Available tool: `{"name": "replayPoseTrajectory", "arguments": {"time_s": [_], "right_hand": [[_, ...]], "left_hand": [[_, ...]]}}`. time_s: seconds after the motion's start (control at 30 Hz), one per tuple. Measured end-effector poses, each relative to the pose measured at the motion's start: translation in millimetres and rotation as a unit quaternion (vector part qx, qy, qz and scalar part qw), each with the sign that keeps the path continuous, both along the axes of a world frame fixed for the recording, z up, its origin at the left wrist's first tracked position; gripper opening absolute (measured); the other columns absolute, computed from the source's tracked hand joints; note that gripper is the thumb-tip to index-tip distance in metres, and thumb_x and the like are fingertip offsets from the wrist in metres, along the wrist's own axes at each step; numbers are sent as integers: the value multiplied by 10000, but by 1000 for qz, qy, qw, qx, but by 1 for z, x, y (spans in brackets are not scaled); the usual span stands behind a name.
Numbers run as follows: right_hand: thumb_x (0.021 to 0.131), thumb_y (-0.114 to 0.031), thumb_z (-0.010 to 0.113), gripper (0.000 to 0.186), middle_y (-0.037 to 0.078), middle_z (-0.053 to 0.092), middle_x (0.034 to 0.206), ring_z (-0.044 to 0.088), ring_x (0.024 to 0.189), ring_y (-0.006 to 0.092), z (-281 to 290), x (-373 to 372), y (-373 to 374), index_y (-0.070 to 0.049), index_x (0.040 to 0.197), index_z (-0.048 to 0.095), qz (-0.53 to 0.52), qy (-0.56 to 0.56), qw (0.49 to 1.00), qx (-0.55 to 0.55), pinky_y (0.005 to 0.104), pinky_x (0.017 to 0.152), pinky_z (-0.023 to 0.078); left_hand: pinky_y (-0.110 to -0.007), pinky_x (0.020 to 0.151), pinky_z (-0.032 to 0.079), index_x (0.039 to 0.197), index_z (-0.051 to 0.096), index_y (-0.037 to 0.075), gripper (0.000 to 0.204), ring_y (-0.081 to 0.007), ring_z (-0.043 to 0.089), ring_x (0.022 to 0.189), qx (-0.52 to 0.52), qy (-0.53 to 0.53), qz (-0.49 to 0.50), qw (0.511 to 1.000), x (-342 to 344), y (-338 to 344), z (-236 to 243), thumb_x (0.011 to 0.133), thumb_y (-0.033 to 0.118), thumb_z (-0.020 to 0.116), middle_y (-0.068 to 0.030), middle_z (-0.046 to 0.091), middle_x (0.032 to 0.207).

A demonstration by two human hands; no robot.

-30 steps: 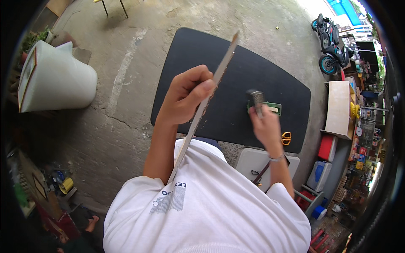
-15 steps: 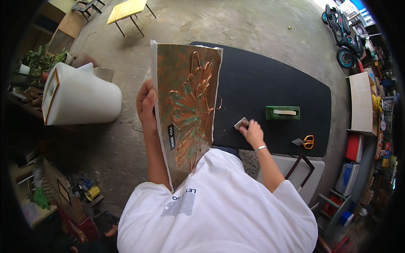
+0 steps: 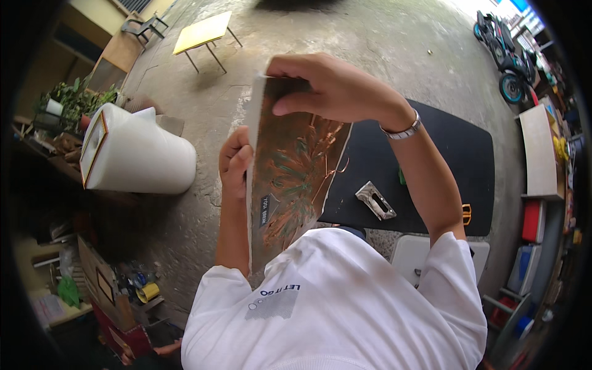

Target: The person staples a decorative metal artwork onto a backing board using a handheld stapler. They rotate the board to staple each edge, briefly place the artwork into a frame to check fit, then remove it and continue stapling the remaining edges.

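Upright in front of me stands a copper-coloured art panel (image 3: 262, 132) with pale edges and wire shapes of petals or leaves, greenish in places, plus a small dark label. My left hand (image 3: 235, 161) is closed around its left edge. At the top edge my right hand (image 3: 327, 89) grips the panel, thumb on the front face and fingers over the rim. A silver staple gun (image 3: 374, 200) lies on the black table (image 3: 425, 160). My right forearm hides most of a green tape dispenser (image 3: 402, 177); orange scissor handles (image 3: 466, 214) show beside that arm.
A roll of white wrap (image 3: 145, 154) stands on the left, with potted plants (image 3: 77, 102) behind it. A yellow table (image 3: 203, 32) is farther back. Motorcycles (image 3: 509, 58) stand far right, near shelves. A pale plastic surface (image 3: 410, 256) lies below the black table.
My right hand has let go of the staple gun on the table and moved up and left to the panel's top edge. The view has shifted slightly; my left hand keeps its hold.
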State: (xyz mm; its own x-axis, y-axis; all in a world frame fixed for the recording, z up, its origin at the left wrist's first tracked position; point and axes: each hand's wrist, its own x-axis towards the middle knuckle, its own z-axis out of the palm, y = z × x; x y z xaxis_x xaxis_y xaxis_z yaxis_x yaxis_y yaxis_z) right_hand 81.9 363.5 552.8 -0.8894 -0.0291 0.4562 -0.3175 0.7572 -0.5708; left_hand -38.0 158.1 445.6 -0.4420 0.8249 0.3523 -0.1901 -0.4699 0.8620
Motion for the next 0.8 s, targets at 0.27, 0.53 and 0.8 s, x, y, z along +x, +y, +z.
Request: {"name": "replayPoseTrajectory", "arguments": {"time_s": [0.27, 0.53, 0.8], "right_hand": [[856, -160, 777, 267, 63, 585, 777, 534, 716, 130, -8, 30, -17, -22, 957, 572, -60, 4, 995, -80, 288, 680, 461], [851, -149, 778, 273, 103, 645, 829, 606, 740, 206, -24, 36, -17, -17, 986, 580, -132, 49, 980, -139, 330, 713, 490], [855, -137, 776, 272, 74, 611, 816, 567, 753, 171, -13, 48, -15, -19, 979, 565, -94, 7, 989, -116, 306, 717, 473]], "left_hand": [[-260, 694, 438, 962, 616, 59, 195, -108, 567, 807, -43, 218, 25, 975, 1, -7, 48, 981, 252, 640, -19, 591, 862], [-282, 646, 534, 1103, 657, 48, 223, -144, 672, 728, -145, 282, 143, 938, 13, -3, 57, 981, 235, 660, -49, 713, 852], [-312, 575, 482, 937, 575, 20, 169, -160, 617, 670, -110, 404, -2, 908, 0, 6, 79, 976, 166, 649, -80, 631, 779]]}}
